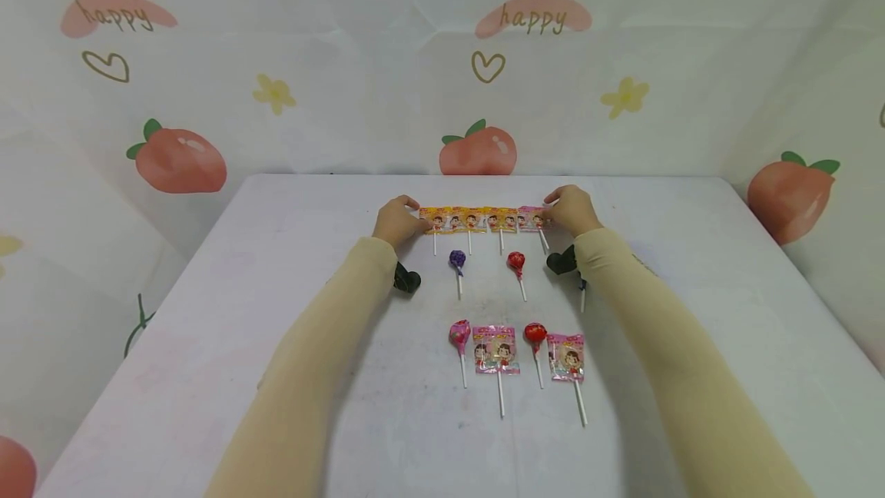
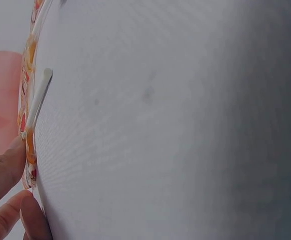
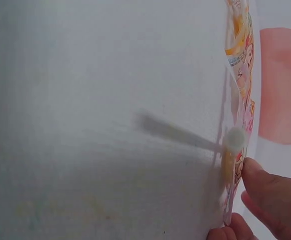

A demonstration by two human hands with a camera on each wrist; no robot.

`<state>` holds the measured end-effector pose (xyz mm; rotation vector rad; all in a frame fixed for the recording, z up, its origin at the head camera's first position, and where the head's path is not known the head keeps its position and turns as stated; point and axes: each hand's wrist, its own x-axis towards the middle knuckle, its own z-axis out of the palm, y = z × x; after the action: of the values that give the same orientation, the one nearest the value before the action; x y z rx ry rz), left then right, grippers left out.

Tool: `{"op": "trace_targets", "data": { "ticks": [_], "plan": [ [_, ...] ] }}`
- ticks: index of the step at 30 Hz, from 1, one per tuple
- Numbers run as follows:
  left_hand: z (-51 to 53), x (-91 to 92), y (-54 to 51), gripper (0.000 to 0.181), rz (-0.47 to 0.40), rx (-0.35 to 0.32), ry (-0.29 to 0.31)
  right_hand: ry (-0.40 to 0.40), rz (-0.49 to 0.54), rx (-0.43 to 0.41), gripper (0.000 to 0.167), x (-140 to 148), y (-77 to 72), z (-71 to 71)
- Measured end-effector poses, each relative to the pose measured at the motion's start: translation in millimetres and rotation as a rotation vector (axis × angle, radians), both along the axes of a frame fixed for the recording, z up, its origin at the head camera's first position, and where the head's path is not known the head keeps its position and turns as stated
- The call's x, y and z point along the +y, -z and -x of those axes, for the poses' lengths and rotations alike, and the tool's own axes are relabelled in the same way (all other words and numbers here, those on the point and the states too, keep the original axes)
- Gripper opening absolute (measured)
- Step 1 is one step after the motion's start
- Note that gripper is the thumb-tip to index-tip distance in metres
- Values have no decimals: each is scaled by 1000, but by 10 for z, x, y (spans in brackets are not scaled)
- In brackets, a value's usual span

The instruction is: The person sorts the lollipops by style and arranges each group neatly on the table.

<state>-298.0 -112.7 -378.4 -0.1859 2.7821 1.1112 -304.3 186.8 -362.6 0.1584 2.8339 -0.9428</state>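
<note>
Several flat wrapped lollipops lie side by side in a row at the table's far side. My left hand (image 1: 399,222) pinches the edge of the leftmost one, an orange-wrapped lollipop (image 1: 435,217); in the left wrist view, the thumb (image 2: 8,170) meets its wrapper. At the other end, my right hand (image 1: 574,210) pinches a pink-wrapped lollipop (image 1: 531,217), whose stick slants. In the right wrist view, the thumb (image 3: 270,192) is against that wrapper. Between them lie orange-wrapped lollipops (image 1: 471,218). Below the row are a purple ball lollipop (image 1: 457,258) and a red ball lollipop (image 1: 515,260).
Nearer the front lie a pink ball lollipop (image 1: 459,333), a pink-packet lollipop (image 1: 495,350), another red ball lollipop (image 1: 535,333) and a second pink-packet lollipop (image 1: 567,358). Beside the right wrist, a lollipop stick (image 1: 583,298) is partly hidden. The white table (image 1: 207,329) meets a printed curtain.
</note>
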Motion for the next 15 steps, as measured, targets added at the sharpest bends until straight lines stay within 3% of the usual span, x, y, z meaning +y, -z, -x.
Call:
{"op": "trace_targets", "data": {
  "ticks": [15],
  "plan": [
    [-1, 2, -14, 52, -5, -15, -4, 2, 69, -6, 37, 73, 22, 24]
  ]
}}
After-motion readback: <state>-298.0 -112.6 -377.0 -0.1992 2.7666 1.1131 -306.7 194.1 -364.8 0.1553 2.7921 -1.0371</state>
